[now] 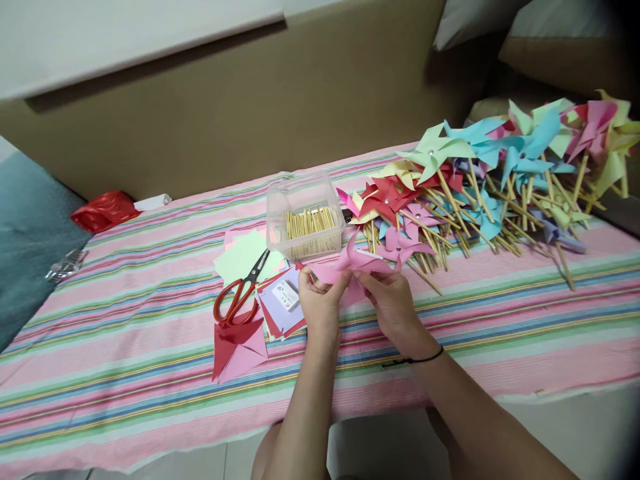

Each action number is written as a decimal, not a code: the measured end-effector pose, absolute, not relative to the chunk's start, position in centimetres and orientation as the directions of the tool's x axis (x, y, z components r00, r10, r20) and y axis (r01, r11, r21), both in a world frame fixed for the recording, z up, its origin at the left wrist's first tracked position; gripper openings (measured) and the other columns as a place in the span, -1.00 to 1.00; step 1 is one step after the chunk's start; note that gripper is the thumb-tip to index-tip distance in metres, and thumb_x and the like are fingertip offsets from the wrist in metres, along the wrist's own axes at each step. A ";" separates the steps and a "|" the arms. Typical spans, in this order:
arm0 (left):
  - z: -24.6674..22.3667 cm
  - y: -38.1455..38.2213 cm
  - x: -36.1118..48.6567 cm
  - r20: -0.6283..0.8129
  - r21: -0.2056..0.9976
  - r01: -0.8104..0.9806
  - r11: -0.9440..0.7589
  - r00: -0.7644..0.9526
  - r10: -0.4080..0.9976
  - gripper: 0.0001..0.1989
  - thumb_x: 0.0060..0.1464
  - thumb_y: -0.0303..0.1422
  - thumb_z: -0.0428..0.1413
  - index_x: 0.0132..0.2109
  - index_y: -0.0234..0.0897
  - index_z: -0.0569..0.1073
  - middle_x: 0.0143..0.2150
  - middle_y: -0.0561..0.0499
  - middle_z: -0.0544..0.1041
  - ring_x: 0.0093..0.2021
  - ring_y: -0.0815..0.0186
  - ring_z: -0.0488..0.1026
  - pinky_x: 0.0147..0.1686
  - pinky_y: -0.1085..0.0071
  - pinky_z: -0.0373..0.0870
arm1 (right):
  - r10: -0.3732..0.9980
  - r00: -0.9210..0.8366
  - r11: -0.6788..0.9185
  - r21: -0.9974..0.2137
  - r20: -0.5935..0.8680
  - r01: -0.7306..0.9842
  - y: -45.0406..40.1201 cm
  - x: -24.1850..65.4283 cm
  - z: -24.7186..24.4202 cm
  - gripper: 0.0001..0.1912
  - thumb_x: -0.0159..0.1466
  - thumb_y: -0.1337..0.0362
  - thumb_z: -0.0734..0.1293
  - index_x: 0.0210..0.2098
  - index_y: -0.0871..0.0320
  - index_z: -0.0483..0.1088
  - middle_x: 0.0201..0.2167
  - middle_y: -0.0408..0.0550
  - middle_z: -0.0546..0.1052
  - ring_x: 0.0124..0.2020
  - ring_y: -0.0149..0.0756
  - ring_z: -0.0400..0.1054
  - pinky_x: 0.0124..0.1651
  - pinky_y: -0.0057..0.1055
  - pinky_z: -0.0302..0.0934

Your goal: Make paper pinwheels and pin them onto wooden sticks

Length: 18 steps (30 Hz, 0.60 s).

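Observation:
A pink paper pinwheel point(356, 259) is held up between my two hands, its blades curled. My left hand point(321, 298) pinches its left side, the thumb at the middle. From the right, my right hand point(391, 303) pinches it with thumb and forefinger. The pinwheel's centre is partly hidden by my fingers. Behind it stands a clear plastic box point(280, 230) with many short wooden sticks point(311, 222). Left of my left hand lie a small white box point(286, 295) on stacked paper squares point(270, 312), scissors with red handles point(235, 303) and cut red and pink squares point(245, 353).
Finished pinwheels on sticks point(480, 193) are heaped along the right of the striped cloth point(140, 340). A red plastic bag point(106, 211) and a small clear packet point(66, 265) lie at the far left. A brown panel point(200, 113) rises behind.

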<state>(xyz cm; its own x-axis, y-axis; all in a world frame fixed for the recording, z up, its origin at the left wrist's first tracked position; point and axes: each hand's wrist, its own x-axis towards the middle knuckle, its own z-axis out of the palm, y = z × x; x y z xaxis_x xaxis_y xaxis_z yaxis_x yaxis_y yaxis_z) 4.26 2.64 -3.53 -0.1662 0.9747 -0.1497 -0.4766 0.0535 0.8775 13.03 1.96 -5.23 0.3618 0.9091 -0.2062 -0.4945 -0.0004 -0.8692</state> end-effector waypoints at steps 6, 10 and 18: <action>-3.6 2.7 4.3 -0.179 0.872 -0.485 0.066 -0.190 0.965 -0.47 -0.30 -0.43 0.39 -0.17 -0.27 0.32 -0.44 0.07 0.61 -0.47 0.40 0.54 -0.31 0.47 0.42 | 0.920 0.339 0.000 -0.864 -0.197 -0.503 1.9 12.9 -4.8 -0.78 -0.16 0.25 0.54 -0.69 0.16 0.44 -0.70 -0.27 0.33 -0.62 -0.51 0.11 -0.51 -0.49 0.07; -3.6 2.8 4.2 -0.186 0.868 -0.490 0.079 -0.175 0.967 -0.49 -0.29 -0.42 0.40 -0.19 -0.27 0.31 -0.44 0.06 0.60 -0.46 0.39 0.54 -0.30 0.47 0.41 | 0.921 0.328 -0.009 -0.855 -0.208 -0.519 1.9 13.0 -5.0 -0.82 -0.14 0.23 0.55 -0.63 0.16 0.51 -0.66 -0.23 0.40 -0.59 -0.50 0.15 -0.48 -0.48 0.12; -3.7 2.7 4.5 -0.183 0.877 -0.473 0.082 -0.172 0.968 -0.47 -0.30 -0.39 0.40 -0.21 -0.26 0.28 -0.45 0.08 0.58 -0.51 0.41 0.50 -0.34 0.47 0.40 | 0.913 0.354 -0.012 -0.879 -0.205 -0.477 2.0 13.0 -4.8 -0.74 -0.17 0.19 0.55 -0.68 0.17 0.43 -0.70 -0.24 0.34 -0.62 -0.50 0.11 -0.52 -0.48 0.08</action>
<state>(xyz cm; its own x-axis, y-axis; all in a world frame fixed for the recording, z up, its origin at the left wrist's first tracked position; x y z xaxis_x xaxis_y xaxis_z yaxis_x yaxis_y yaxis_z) 4.48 2.67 -3.69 -0.1720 0.9679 -0.1833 -0.4733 0.0821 0.8771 12.96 1.97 -4.84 0.3541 0.9126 -0.2046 -0.4771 -0.0120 -0.8788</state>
